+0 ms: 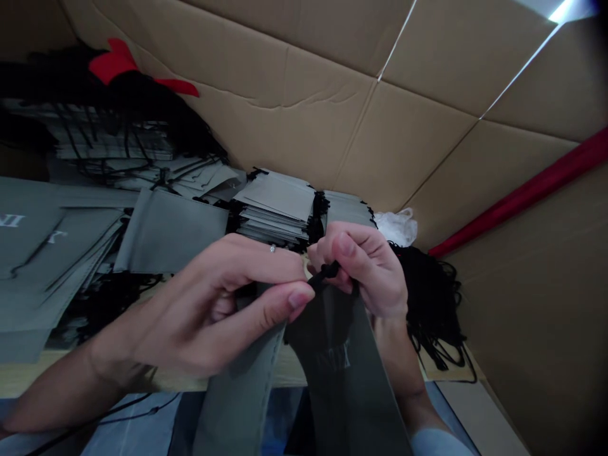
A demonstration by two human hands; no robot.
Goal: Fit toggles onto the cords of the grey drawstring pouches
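Both my hands hold a grey fabric pouch [332,373] close in front of me, its mouth turned up. My left hand [213,310] pinches the pouch's top edge between thumb and fingers. My right hand [365,266] is closed on a black drawstring cord [327,272] at the pouch's mouth. The two hands almost touch. Faint lettering shows on the pouch's front.
Stacks of grey pouches [278,209] lie on the work surface behind my hands, with flat ones [57,253] at the left. A tangle of black cords [434,297] lies at the right, beside white plastic [399,225]. Cardboard walls [332,95] and a red bar [522,190] enclose the space.
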